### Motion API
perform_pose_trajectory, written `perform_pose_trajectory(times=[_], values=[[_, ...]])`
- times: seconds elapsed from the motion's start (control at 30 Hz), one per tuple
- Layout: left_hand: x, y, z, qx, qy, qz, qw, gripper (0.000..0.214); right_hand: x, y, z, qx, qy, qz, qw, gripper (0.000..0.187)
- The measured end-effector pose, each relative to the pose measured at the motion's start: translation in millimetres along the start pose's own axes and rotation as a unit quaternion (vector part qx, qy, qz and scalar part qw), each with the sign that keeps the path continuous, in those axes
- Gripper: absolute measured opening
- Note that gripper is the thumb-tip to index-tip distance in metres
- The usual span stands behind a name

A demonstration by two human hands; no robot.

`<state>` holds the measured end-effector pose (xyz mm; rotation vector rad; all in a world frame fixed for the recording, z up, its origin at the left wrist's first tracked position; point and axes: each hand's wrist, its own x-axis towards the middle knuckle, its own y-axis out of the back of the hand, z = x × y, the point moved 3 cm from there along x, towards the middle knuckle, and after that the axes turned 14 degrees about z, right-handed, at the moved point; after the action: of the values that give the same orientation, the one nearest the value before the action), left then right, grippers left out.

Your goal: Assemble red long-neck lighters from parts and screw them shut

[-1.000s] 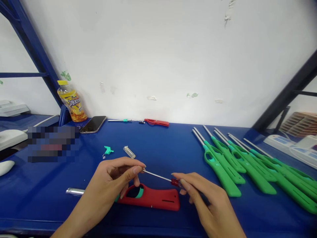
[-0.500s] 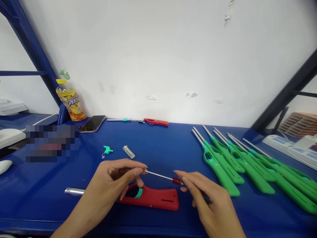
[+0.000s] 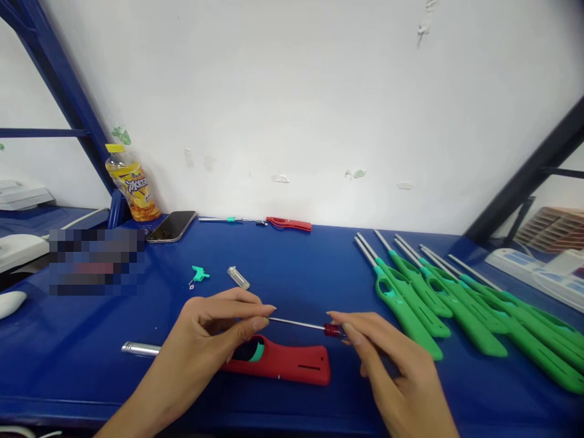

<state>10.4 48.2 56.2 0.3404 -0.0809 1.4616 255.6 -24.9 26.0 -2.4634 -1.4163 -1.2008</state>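
A slim screwdriver (image 3: 298,323) with a red handle is held nearly level between two bare hands, above the near edge of a blue table (image 3: 292,261). Its handle is pinched between the thumb and fingers of the right hand (image 3: 395,356). The far end of its metal shaft is met by the thumb and forefinger of the left hand (image 3: 212,331), which are pressed together; whether the tip itself or some small piece on it is gripped cannot be told.

Below the screwdriver, a red lighter (image 3: 296,364) is laid flat on the table, its metal tube pointing left and its middle partly covered by the left hand.

Beyond the left hand, a small green plastic part (image 3: 199,274) and a clear plastic case (image 3: 238,278) are placed a little apart. Farther back, close to a white wall (image 3: 274,91), a thin metal rod (image 3: 219,219) and a smaller red handle (image 3: 289,224) are laid in line. To their left, a phone (image 3: 172,226) is set down near a yellow-capped drink bottle (image 3: 133,187).

On the right, several green lighters (image 3: 408,316) are arranged side by side, tubes pointing away. Behind them, a white power strip (image 3: 536,277) is seen.
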Motion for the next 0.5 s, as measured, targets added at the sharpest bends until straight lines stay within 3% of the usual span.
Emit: perform_pose_trajectory(times=[0.13, 0.3, 0.5], values=[[-1.2, -0.8, 0.7, 0.019, -0.008, 0.009, 1.000, 0.009, 0.0, 2.0, -1.8, -0.002, 0.010, 0.025, 1.000, 0.024], [-1.0, -2.1, -1.4, 0.051, -0.006, 0.042, 0.998, 0.007, 2.3, 4.6, -8.5, 0.005, 0.008, 0.100, 0.995, 0.019], [-5.7, -5.4, -1.6, 0.086, -0.059, 0.047, 0.993, 0.008, 1.4, 10.0, -16.2, 0.028, -0.016, 0.180, 0.983, 0.015]])
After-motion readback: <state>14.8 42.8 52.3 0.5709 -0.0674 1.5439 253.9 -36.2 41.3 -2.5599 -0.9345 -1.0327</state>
